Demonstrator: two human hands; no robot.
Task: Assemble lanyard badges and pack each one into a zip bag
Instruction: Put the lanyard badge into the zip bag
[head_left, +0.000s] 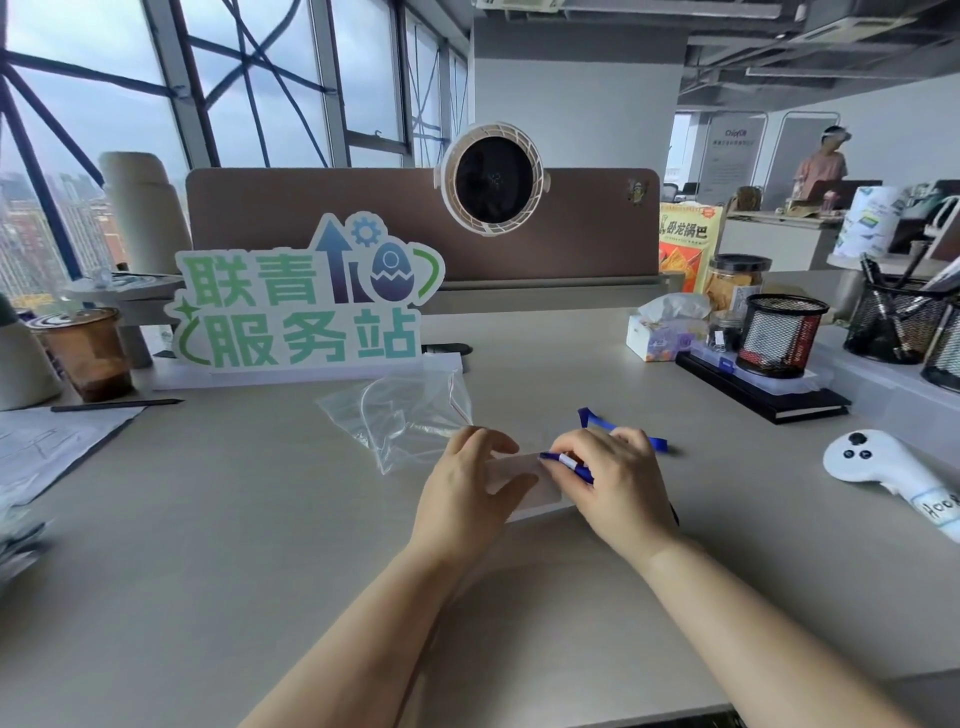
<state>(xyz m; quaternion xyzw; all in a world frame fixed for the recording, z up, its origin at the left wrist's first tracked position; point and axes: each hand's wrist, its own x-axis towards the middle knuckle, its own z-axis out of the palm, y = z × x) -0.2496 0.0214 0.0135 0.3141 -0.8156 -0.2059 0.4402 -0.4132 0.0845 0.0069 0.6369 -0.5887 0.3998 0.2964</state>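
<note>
**Badge holder (527, 480), one, held with one lanyard between two hands**

One badge holder and one blue lanyard (655, 442) are in the fingers. One zip bag (410, 410) lies just beyond them on the desk (260, 519). Farther right lie one white controller (878, 462) and three black mesh pen cups (779, 335).

The holder is a clear, slightly frosted rectangular sleeve. It sits low over the desk near its front middle, with its long side running left to right. The lanyard's white-and-blue clip end (567, 461) meets the holder's top edge. The ribbon trails out behind the right hand, looping on the desk. The bag is transparent and crumpled, with a thin red line along one edge.

The left hand (467, 483) grips the holder's left end, its fingers (488, 441) curled over the far side and its thumb across the near face. The right hand (608, 478) has its fingers (576, 447) bent and close together, pinching the lanyard's clip end against the holder.
</note>
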